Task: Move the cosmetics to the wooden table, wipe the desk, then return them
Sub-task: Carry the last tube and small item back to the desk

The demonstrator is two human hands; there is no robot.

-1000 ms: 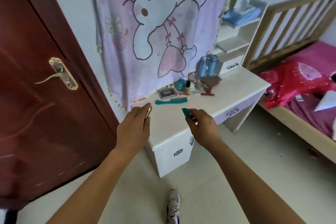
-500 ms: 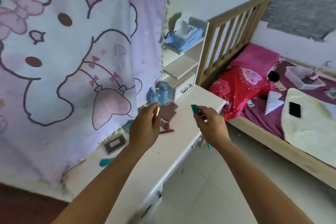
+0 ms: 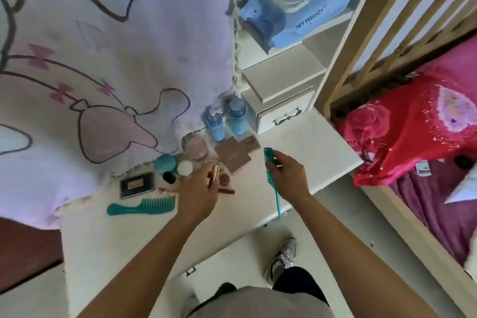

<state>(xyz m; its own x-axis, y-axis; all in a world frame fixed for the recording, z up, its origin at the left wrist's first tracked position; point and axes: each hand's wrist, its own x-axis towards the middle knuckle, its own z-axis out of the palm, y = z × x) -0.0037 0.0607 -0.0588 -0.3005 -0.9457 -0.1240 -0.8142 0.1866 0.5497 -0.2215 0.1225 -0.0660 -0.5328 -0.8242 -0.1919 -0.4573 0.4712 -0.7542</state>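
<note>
Two grips full: left hand [image 3: 197,195] clasps gold tube [image 3: 215,172]; right hand [image 3: 290,175] tail comb [image 3: 271,175].

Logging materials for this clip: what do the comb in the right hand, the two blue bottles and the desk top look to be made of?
Tail comb: teal, thin, uniform colour, likely moulded plastic.
Blue bottles: translucent, light passes through; plastic or glass, can't tell which.
Desk top: flat cream-white, no grain visible; probably painted or laminated board.

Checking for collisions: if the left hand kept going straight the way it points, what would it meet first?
Probably the small reddish round pot just past the left hand and its gold tube, though depth is unclear.
</note>
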